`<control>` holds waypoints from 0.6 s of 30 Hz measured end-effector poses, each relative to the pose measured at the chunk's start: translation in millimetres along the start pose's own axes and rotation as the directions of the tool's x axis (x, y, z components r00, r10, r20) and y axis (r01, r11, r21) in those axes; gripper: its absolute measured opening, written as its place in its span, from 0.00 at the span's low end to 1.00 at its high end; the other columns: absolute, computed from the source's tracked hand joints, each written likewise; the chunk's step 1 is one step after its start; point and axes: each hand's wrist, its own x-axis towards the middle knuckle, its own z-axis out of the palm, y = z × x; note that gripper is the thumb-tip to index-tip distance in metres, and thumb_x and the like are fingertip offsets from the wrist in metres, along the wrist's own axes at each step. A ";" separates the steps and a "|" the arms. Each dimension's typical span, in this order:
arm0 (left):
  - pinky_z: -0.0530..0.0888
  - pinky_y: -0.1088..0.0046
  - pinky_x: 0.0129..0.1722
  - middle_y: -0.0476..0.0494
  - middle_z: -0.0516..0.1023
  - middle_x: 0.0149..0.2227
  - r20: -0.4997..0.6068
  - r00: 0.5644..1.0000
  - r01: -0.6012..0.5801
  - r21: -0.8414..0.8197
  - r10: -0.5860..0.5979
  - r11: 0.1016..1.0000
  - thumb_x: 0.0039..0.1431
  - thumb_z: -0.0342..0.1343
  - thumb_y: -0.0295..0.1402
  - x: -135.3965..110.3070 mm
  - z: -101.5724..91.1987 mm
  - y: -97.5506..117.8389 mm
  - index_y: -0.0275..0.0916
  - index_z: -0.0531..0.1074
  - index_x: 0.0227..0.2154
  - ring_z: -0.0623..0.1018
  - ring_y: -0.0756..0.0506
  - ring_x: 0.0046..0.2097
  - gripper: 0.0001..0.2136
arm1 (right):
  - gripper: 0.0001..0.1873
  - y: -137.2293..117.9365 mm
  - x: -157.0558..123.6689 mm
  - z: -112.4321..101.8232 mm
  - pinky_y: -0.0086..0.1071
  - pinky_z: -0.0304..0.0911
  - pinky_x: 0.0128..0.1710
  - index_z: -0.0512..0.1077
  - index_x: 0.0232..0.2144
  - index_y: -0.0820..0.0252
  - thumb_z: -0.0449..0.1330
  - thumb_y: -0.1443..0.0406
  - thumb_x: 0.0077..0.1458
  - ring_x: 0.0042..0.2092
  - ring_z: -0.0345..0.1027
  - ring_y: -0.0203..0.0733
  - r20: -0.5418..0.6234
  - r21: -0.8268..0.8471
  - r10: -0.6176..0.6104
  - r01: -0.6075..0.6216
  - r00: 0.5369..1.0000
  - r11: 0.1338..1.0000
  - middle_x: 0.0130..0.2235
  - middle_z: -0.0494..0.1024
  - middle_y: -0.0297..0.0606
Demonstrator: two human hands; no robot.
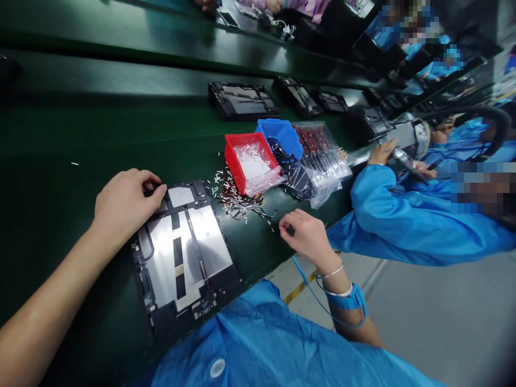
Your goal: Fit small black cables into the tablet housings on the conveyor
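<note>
One device (213,236) on the bench (161,140) before me, my left hand (127,199) curled at its far end, my right hand (306,231) loosely pinched, either's hold unclear; beyond, one cable heap (239,203), one red bin (235,166), one blue bin (278,130).

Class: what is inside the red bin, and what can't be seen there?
Inside the red bin, many small white pieces lie in a plastic bag that spills out on one side. The bin's floor and anything beneath the pieces are covered.

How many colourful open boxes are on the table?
2: a red box near the middle, and a blue box behind it, slightly right. Others might be hidden.
</note>
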 end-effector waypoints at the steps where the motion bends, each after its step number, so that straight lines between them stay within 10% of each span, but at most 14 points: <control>1: 0.69 0.55 0.41 0.36 0.74 0.37 -0.039 0.999 -0.029 -0.008 0.029 1.000 0.52 0.48 0.40 -3.1 -0.8 3.0 0.37 0.72 0.33 0.72 0.33 0.44 0.14 | 0.08 0.4 0.6 -1.7 0.28 0.53 0.29 0.71 0.24 0.59 0.55 0.73 0.52 0.32 0.64 0.37 -0.052 0.017 0.006 -0.005 0.999 1.000 0.26 0.74 0.34; 4: 0.69 0.57 0.46 0.35 0.75 0.42 -0.144 0.970 -0.220 -0.175 0.197 0.960 0.56 0.47 0.39 -19.6 -0.5 19.9 0.35 0.73 0.37 0.72 0.36 0.47 0.14 | 0.10 -1.4 3.2 -5.2 0.28 0.54 0.30 0.71 0.26 0.59 0.53 0.73 0.54 0.33 0.64 0.37 -0.143 0.028 -0.076 0.081 0.987 0.996 0.27 0.74 0.35; 8: 0.72 0.70 0.35 0.44 0.78 0.39 0.053 0.927 -0.283 -0.552 0.371 0.785 0.58 0.50 0.37 -46.4 8.3 46.0 0.41 0.73 0.39 0.76 0.46 0.37 0.11 | 0.12 -6.1 5.4 -1.6 0.30 0.53 0.30 0.72 0.25 0.59 0.51 0.73 0.54 0.33 0.63 0.38 -0.126 0.119 -0.150 0.165 0.981 0.979 0.26 0.74 0.36; 11: 0.71 0.73 0.32 0.46 0.78 0.37 0.157 0.887 -0.238 -0.648 0.433 0.723 0.58 0.50 0.36 -57.5 15.8 54.8 0.41 0.74 0.39 0.75 0.48 0.34 0.10 | 0.08 -4.5 2.8 10.9 0.30 0.54 0.30 0.73 0.23 0.58 0.55 0.70 0.51 0.30 0.61 0.37 -0.159 0.459 0.118 -0.032 0.980 0.888 0.25 0.72 0.35; 14: 0.71 0.74 0.33 0.45 0.78 0.36 0.172 0.886 -0.221 -0.661 0.431 0.717 0.59 0.50 0.35 -59.5 19.0 55.1 0.39 0.74 0.38 0.75 0.48 0.35 0.10 | 0.06 3.4 -0.7 28.0 0.29 0.53 0.24 0.72 0.22 0.58 0.60 0.62 0.46 0.24 0.58 0.34 -0.120 0.767 0.442 -0.200 0.889 0.610 0.22 0.70 0.32; 18: 0.69 0.76 0.30 0.45 0.78 0.36 0.209 0.887 -0.173 -0.675 0.411 0.717 0.59 0.51 0.35 -58.7 17.5 54.5 0.38 0.75 0.38 0.74 0.49 0.34 0.10 | 0.13 12.4 -3.3 40.5 0.27 0.46 0.17 0.71 0.22 0.59 0.59 0.56 0.49 0.18 0.52 0.31 -0.093 0.836 0.521 -0.218 0.848 0.503 0.18 0.68 0.31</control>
